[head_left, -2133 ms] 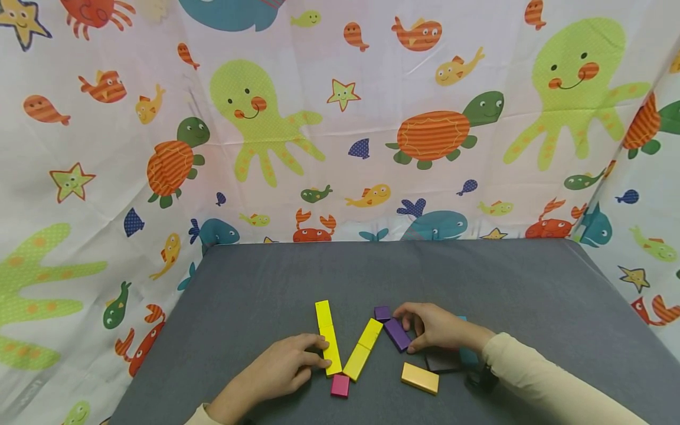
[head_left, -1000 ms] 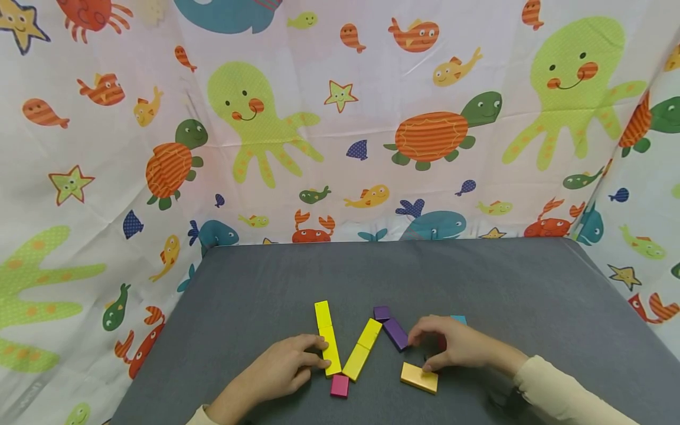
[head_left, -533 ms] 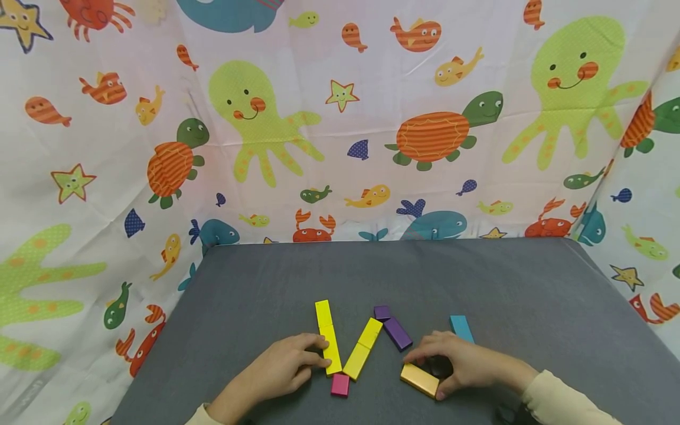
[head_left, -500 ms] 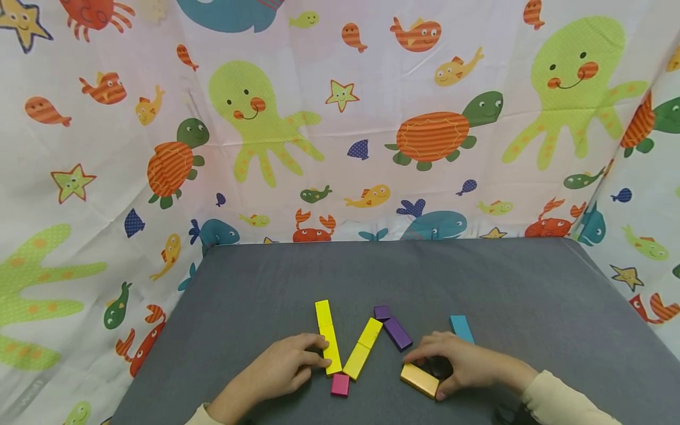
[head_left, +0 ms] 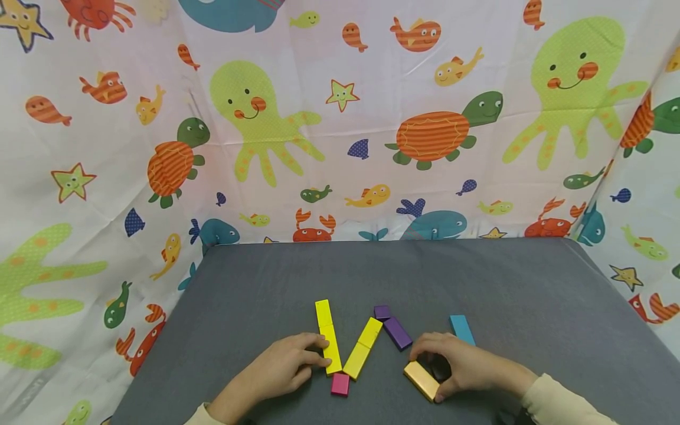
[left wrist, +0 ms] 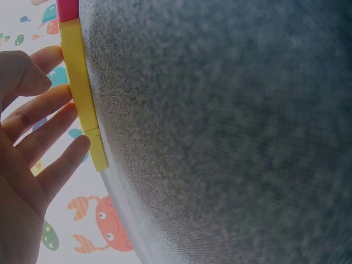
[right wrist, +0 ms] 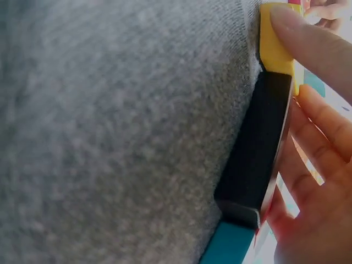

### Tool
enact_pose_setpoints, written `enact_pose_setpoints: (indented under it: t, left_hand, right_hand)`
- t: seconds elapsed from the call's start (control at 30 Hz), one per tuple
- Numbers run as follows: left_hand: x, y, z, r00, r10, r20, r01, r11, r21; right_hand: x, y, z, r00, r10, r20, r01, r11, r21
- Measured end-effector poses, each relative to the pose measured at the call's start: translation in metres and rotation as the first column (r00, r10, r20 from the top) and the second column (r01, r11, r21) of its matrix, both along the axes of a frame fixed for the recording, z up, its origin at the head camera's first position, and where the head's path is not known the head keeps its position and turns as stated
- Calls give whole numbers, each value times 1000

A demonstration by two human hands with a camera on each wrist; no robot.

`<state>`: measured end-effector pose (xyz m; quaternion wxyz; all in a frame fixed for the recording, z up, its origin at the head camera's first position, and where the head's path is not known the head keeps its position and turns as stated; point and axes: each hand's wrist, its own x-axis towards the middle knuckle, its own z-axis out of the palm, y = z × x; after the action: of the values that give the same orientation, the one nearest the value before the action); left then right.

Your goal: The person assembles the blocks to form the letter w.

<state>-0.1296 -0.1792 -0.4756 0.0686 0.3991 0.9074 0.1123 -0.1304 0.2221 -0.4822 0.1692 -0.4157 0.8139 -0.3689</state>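
Note:
My right hand (head_left: 467,365) pinches the gold block (head_left: 422,381) near its two ends, thumb at the near end and a finger at the far one. Under that palm sits a black block (right wrist: 256,148), mostly hidden from the head camera. My left hand (head_left: 289,361) rests with fingertips along the left side of a row of two yellow blocks (head_left: 330,348), its fingers relaxed. A second yellow row (head_left: 363,348) slants away, so both rows form a V. At the V's point lies a small pink block (head_left: 340,384).
A small purple block (head_left: 381,313) and a longer purple block (head_left: 398,334) meet the far end of the right yellow row. Behind my right hand lies a blue block (head_left: 461,329). The grey table (head_left: 265,277) ends at a curtain printed with sea animals.
My right hand has left the long purple block, come nearer over the black block and taken hold of the gold block, which has turned slightly and shifted right. The left hand stays put.

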Motion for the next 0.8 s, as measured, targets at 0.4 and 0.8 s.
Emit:
enact_pose_setpoints:
  t: [0.4, 0.8]
  left_hand:
    - [0, -2, -1, 999, -25, -45, 27, 999, 31]
    - [0, -2, -2, 998, -28, -47, 30, 999, 37]
  right_hand:
    - [-1, 9, 4, 984, -101, 147, 104, 994, -12]
    - [-9, 3, 0, 993, -114, 39, 116, 992, -45]
